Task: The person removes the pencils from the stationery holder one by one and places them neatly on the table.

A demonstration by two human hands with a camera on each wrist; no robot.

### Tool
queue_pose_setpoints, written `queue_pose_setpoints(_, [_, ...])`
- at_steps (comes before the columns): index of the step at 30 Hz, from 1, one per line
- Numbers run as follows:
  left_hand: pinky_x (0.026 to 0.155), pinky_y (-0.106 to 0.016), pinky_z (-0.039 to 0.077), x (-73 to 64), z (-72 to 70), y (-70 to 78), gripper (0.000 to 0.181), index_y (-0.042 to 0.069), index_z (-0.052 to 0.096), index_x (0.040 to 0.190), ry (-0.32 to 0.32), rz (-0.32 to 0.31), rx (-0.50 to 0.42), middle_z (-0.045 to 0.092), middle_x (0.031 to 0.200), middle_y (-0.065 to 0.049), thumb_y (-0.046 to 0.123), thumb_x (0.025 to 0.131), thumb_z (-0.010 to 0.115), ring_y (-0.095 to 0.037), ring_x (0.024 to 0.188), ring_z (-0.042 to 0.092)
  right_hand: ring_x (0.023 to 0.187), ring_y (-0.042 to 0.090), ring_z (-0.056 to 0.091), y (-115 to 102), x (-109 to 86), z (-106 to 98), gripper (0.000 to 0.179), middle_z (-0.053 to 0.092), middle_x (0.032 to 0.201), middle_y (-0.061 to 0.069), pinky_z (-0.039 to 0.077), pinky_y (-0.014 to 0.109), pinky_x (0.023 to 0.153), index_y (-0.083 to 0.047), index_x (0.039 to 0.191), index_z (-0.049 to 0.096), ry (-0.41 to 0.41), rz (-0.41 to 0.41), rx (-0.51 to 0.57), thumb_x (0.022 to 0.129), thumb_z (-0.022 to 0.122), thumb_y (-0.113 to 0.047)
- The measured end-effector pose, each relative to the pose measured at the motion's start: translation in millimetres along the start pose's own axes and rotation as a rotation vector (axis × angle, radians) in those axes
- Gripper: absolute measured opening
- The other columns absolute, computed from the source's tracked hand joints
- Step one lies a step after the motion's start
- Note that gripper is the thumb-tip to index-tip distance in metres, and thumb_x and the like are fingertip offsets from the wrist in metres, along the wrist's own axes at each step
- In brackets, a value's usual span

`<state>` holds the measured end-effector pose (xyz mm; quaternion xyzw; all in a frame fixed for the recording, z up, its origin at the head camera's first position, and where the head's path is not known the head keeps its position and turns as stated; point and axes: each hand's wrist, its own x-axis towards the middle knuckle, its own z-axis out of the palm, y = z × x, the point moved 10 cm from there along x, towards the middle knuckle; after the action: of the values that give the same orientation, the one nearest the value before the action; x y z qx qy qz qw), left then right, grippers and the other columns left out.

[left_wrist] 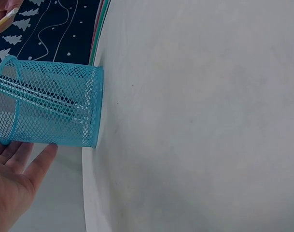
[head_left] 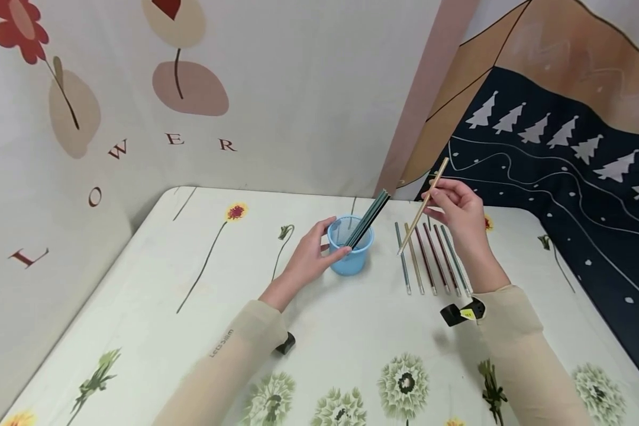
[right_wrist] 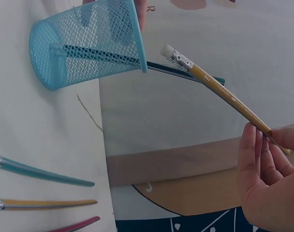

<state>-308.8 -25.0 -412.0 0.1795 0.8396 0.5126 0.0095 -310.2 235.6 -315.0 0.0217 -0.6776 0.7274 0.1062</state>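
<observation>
My left hand [head_left: 306, 254] holds the light blue mesh pencil cup [head_left: 348, 261], thumb on the near side and fingers round the left. The cup stands upright on the table, and green and dark pencils [head_left: 370, 220] lean to the right in it. In the right wrist view, my right hand [right_wrist: 272, 179] pinches a yellow pencil [right_wrist: 229, 100] near one end, its white eraser at the far end. The head view has this pencil tilted in the air right of the cup, eraser end down. Beneath it lies a row of several green, yellow and dark red pencils [head_left: 425, 261].
A white cloth with printed flowers covers the table [head_left: 202, 337]. Behind it hangs a pale printed curtain [head_left: 298, 118], and a dark blue cloth with white trees [head_left: 543, 160] hangs at the right. Small black devices [head_left: 460, 313] sit at both wrists.
</observation>
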Motion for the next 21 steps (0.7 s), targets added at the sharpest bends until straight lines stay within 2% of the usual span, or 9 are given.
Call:
queue_pose_setpoints(11, [0.106, -0.042, 0.054, 0.2, 0.4, -0.1, 0.078, 0.006, 0.033, 0.153, 0.003, -0.009, 0.003, 0.046, 0.152, -0.013, 0.03, 0.091, 0.074, -0.028, 0.141, 0.046, 0.081, 0.004, 0.072, -0.5, -0.7, -19.7, 0.022, 0.075, 0.091, -0.007, 0.062, 0.015, 0.073, -0.004, 0.118, 0.065, 0.002, -0.016, 0.015, 0.097, 0.063, -0.01])
queue_pose_setpoints(21, [0.105, -0.041, 0.054, 0.3, 0.0, 0.6, 0.078, 0.006, 0.033, 0.153, 0.003, -0.008, 0.004, 0.046, 0.152, -0.013, 0.031, 0.091, 0.074, -0.027, 0.141, 0.046, 0.081, 0.003, 0.071, 5.7, -1.1, -41.7, 0.024, 0.075, 0.093, -0.008, 0.061, 0.013, 0.072, -0.007, 0.119, 0.067, 0.035, 0.023, -0.018, 0.096, 0.066, -0.014])
